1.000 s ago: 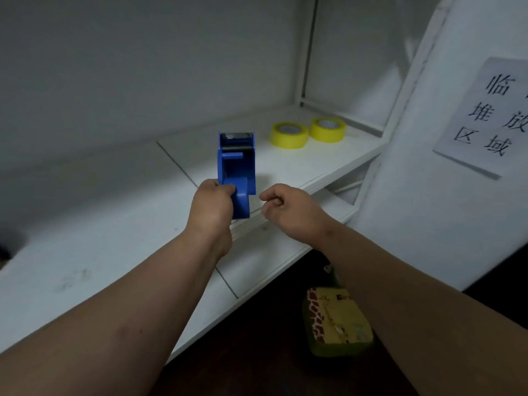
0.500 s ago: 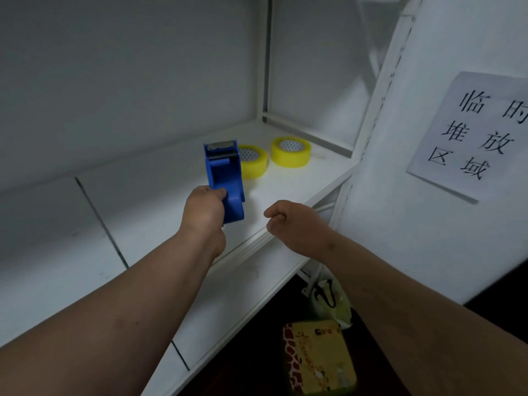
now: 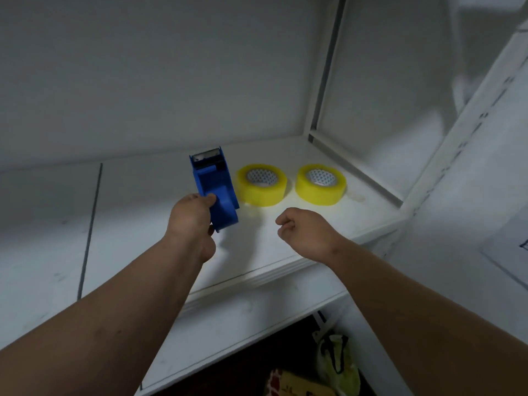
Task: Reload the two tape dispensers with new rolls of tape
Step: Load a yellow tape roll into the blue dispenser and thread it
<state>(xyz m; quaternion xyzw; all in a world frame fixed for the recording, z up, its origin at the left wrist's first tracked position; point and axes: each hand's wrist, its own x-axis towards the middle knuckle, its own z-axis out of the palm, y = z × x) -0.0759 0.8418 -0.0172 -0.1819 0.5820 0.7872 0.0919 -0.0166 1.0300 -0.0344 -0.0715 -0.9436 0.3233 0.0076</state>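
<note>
Over the white shelf (image 3: 314,244), left hand (image 3: 191,221) is gripping the blue tape dispenser (image 3: 217,187) (no roll visible in it); right hand (image 3: 305,232) is hovering empty, loosely curled. Yellow tape rolls (image 3: 261,185) are lying just beside, so reloading looks unstarted.

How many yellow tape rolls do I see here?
2, both flat on the white shelf: the left roll beside the blue dispenser in the left hand, the right roll nearer the corner. None looks hidden.

Dim, grey-cool light; shelf (image 3: 285,247) brightest mid-frame. Soft shadow under the blue dispenser (image 3: 215,190) I hold. Edges bow; far right smeared.
</note>
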